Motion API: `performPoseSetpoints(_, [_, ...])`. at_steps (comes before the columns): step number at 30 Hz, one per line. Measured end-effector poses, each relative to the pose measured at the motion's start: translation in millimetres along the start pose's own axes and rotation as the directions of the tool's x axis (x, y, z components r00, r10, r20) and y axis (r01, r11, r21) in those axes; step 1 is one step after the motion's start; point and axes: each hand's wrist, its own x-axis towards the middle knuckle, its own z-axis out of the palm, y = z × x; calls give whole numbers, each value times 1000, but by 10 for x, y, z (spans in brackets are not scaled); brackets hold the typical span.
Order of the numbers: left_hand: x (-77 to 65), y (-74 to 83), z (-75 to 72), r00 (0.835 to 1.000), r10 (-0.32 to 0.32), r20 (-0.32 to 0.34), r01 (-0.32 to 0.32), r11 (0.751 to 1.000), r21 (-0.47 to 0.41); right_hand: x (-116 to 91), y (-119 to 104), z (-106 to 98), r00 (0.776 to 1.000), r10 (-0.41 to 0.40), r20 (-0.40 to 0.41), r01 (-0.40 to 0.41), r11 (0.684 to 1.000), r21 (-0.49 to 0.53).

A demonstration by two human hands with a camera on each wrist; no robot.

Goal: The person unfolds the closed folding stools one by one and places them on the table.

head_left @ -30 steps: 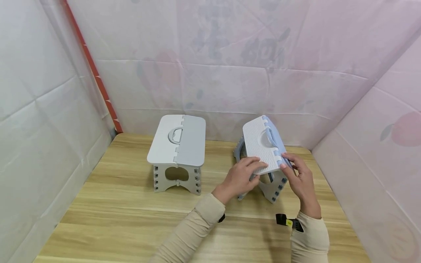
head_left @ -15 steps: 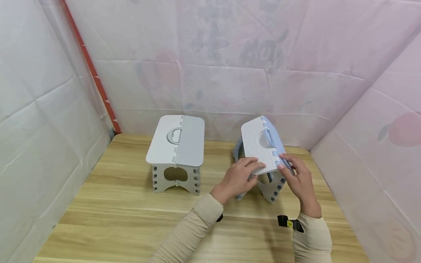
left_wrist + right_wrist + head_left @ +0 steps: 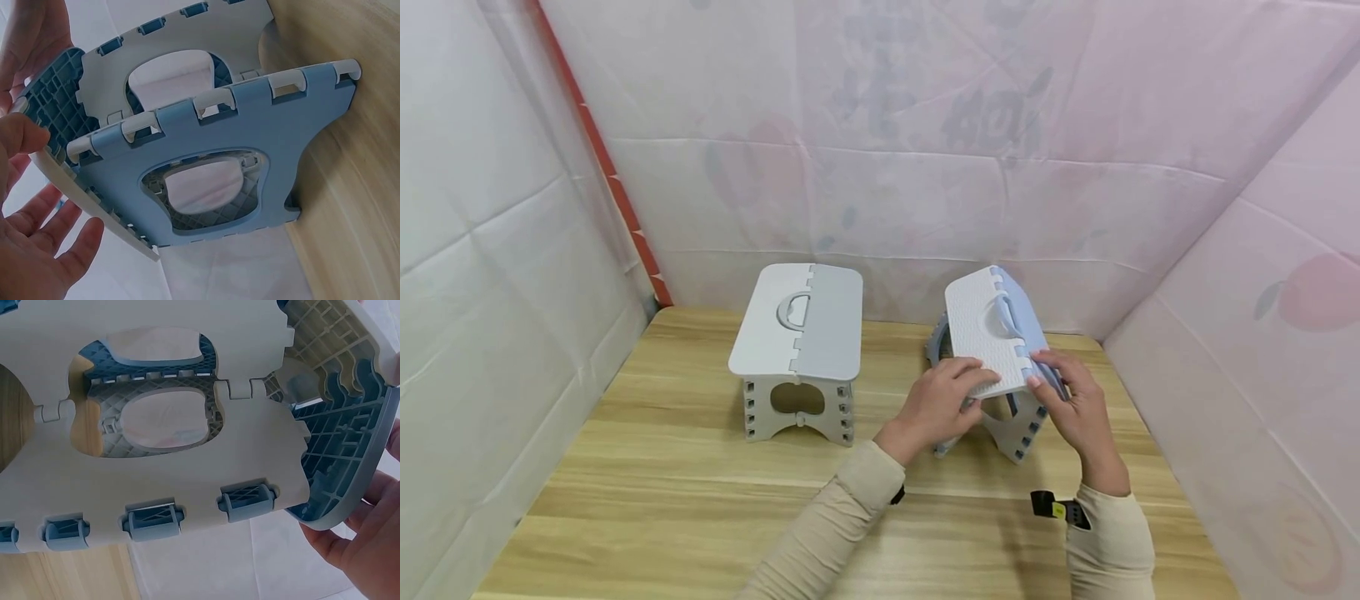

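On the right of the head view stands a white and blue folding stool (image 3: 973, 321), its two-panel seat raised into a low peak along the hinge line, with a blue handle (image 3: 1009, 315) there. My left hand (image 3: 934, 407) grips the near edge of the white panel, thumb at the rim and fingers over it. At the near end of the hinge, my right hand (image 3: 1078, 410) pinches the blue panel between thumb and fingers. The left wrist view shows the blue side leg panel (image 3: 284, 134) partly splayed, and the right wrist view the stool's white end panel (image 3: 262, 450).
A second folding stool (image 3: 767, 333), white and grey, stands fully unfolded with a flat seat to the left. Both are on a wood-grain table (image 3: 670, 508). Fabric walls (image 3: 880, 208) enclose the back and sides. A black band (image 3: 1060, 509) is on the right wrist.
Almost nothing moves: both hands keep their hold and the stool's seat stays peaked. The whole view shifts slightly.
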Motion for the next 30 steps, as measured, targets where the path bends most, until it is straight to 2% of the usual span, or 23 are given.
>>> performPoseSetpoints(16, [-21, -50, -71, 1000, 11, 26, -12, 1000, 12, 26, 68, -33, 994, -81, 72, 83, 996, -25])
performPoseSetpoints(22, [-9, -73, -69, 999, 31, 26, -30, 999, -17, 20, 71, -42, 993, -82, 90, 86, 995, -45])
performPoseSetpoints(30, [9, -47, -96, 999, 21, 27, -20, 999, -43, 27, 19, -72, 990, -96, 107, 104, 992, -70])
